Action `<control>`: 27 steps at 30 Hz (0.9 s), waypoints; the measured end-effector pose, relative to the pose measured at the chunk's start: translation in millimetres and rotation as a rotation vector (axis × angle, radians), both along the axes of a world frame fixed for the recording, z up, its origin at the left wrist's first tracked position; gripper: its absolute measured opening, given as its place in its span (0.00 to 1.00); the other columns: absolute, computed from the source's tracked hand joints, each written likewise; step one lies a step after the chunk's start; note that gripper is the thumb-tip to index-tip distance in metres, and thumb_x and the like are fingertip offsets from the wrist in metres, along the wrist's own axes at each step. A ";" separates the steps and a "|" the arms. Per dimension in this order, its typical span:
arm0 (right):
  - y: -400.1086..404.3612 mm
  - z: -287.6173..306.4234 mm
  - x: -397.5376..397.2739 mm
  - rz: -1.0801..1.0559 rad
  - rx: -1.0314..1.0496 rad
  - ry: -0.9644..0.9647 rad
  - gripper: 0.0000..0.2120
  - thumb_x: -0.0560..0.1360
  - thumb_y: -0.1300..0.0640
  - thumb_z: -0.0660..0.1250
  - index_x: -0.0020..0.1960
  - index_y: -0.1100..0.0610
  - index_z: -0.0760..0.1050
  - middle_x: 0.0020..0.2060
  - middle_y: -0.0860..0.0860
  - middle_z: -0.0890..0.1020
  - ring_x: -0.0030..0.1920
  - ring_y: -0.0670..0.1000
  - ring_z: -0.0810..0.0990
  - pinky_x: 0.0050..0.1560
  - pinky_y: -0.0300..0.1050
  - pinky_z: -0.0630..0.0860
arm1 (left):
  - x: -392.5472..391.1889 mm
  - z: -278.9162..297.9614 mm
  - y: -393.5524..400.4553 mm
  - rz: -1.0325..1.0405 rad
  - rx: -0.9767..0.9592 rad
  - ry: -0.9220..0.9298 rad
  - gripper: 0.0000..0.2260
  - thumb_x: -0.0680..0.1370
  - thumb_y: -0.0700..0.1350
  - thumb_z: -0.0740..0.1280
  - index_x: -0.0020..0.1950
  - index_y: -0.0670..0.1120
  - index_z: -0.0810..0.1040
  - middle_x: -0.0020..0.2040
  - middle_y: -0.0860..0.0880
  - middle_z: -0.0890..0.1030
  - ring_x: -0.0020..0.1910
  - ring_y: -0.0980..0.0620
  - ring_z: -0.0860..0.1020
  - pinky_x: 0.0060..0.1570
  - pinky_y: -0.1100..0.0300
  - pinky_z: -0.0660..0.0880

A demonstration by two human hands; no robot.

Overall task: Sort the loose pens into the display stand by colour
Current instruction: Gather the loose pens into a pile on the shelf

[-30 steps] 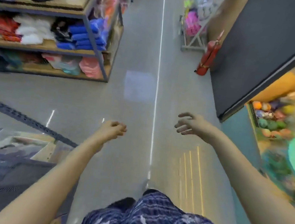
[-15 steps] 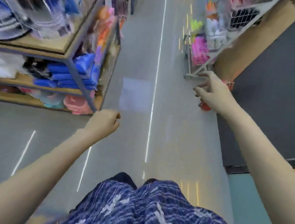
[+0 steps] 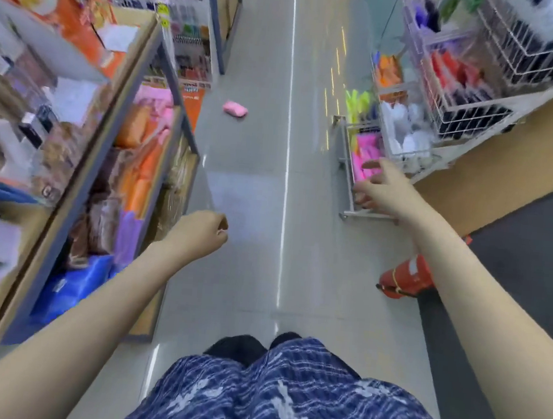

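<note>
Shop aisle, heavy motion blur, goods on both sides smeared and hard to name. No pens or display stand can be made out anywhere; small hanging items on the far rack beyond the left hand are too blurred to identify.

Left hand (image 3: 199, 232) out in front over the grey tiled floor (image 3: 256, 160), fingers curled under into a loose fist; the palm side is hidden, nothing seen held. Right hand (image 3: 382, 188) reaches forward, fingers spread and relaxed, gripping nothing; its fingertips overlap the lower edge of the white wire rack with pink and white goods (image 3: 404, 143), contact unclear.

Left of the left hand: grey metal shelving unit with wooden boards (image 3: 132, 123), packed with orange, pink and blue packages, cut off at the frame edge. Ahead of the left hand, well apart, a small pink object on the floor (image 3: 235, 109), shape unclear. Below the right forearm, a red fire extinguisher (image 3: 404, 279), partly hidden by the arm. Under both arms, blue and white patterned trousers (image 3: 285, 400), dark shoe tips just showing.

Versus half a second ago: the view has tilted further up the aisle, the pink object is newly in sight, the extinguisher shows more, and the right hand now sits by the wire rack's base. Left hand stays curled.
</note>
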State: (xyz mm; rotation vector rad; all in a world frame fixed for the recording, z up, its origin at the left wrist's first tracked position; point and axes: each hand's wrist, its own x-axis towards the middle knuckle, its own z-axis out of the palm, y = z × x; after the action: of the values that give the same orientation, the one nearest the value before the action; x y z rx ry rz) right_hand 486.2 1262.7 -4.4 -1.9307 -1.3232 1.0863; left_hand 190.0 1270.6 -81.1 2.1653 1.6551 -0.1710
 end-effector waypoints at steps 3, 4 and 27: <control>107.9 3.3 -10.7 0.125 0.058 -0.016 0.19 0.76 0.64 0.61 0.67 0.60 0.63 0.40 0.53 0.77 0.34 0.46 0.76 0.36 0.39 0.74 | 6.5 5.2 88.1 0.058 0.056 -0.035 0.14 0.76 0.43 0.60 0.60 0.44 0.76 0.58 0.44 0.79 0.58 0.44 0.75 0.55 0.54 0.71; 143.1 1.3 -12.8 0.147 0.067 -0.016 0.20 0.76 0.64 0.62 0.66 0.60 0.64 0.38 0.51 0.76 0.34 0.46 0.76 0.36 0.40 0.74 | 7.4 5.5 119.7 0.073 0.074 -0.035 0.14 0.76 0.42 0.60 0.60 0.44 0.76 0.58 0.44 0.79 0.58 0.43 0.75 0.55 0.54 0.71; 875.1 14.8 -71.3 0.803 0.105 -0.626 0.22 0.79 0.61 0.57 0.72 0.57 0.58 0.54 0.57 0.77 0.45 0.54 0.72 0.46 0.47 0.71 | -44.7 21.8 816.5 0.094 0.103 0.100 0.11 0.77 0.43 0.60 0.57 0.43 0.75 0.57 0.45 0.78 0.56 0.44 0.75 0.51 0.54 0.72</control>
State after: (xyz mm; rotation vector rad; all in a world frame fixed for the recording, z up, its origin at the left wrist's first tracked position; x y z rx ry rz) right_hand 414.9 2137.8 10.4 -1.7397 -2.5840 0.6999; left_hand 145.3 2087.1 -59.3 2.1797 1.8556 -0.1721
